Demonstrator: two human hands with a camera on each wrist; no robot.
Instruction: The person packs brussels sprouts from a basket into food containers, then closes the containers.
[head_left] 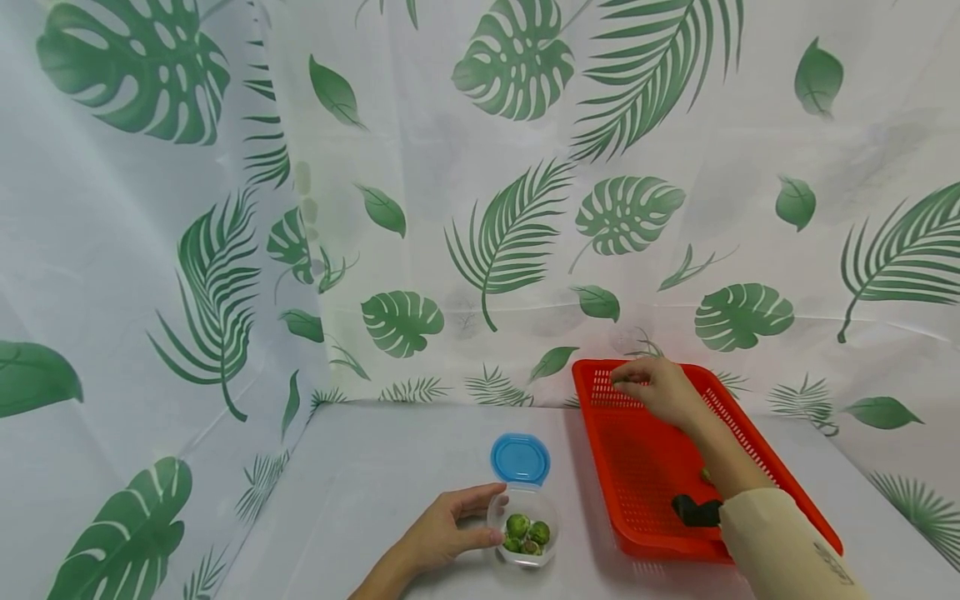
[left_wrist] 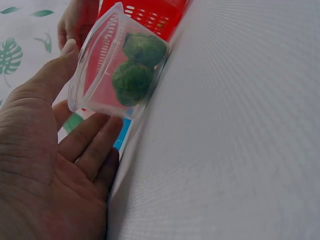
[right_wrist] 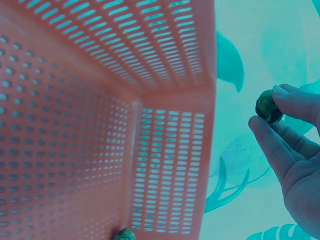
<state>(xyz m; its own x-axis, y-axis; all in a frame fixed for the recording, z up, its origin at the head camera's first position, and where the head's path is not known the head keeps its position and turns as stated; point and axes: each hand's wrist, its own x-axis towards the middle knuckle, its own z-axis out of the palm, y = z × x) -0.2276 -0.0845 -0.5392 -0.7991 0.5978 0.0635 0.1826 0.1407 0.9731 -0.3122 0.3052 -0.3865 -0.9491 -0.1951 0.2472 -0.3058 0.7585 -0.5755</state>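
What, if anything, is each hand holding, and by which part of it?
Right hand: a Brussels sprout, pinched by its sides in the fingers. Left hand: the clear container, held at its side wall near the rim.

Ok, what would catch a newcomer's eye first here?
Probably the bright red basket at right in the head view, where the right hand pinches a Brussels sprout near the far end. Next, left of it, the blue lid lies open behind a clear container of sprouts that the left hand holds.

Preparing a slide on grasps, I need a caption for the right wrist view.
Right hand pinches a Brussels sprout near a perforated basket holding another sprout.
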